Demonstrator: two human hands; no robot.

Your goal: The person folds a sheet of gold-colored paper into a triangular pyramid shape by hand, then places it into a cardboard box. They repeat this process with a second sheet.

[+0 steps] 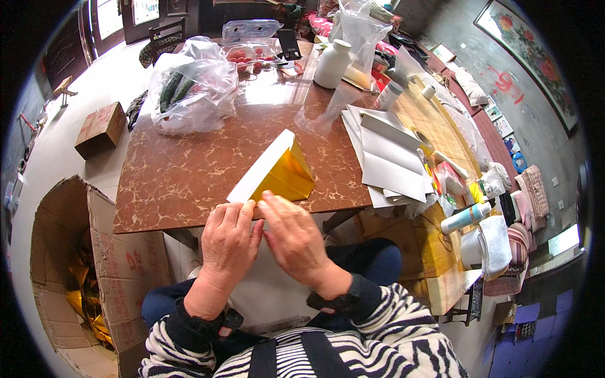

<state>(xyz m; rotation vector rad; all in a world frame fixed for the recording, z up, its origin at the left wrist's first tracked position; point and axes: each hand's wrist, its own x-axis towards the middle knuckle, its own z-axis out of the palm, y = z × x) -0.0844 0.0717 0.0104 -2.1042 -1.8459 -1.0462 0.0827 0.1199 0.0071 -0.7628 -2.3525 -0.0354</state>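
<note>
A folded sheet of gold foil paper (286,175) stands partly raised on the marbled brown table (179,179), close to its front edge. A white strip (262,165) runs along its left side. The fingers of my left hand (229,241) bend over the near end of that strip, the thumb pointing up beside them. My right hand (298,241) lies close by, its fingers together and their tips against the near edge of the gold paper. Whether the right fingers grip or only press cannot be seen. Both thumbs show below the paper, almost meeting.
White papers (392,156) lie at the table's right. Farther back are a plastic bag with cucumbers (194,90), a white bottle (333,64) and a clear box of red fruit (250,54). On the left, an open cardboard box (127,274) holds gold foil. A tube (465,217) rests at right.
</note>
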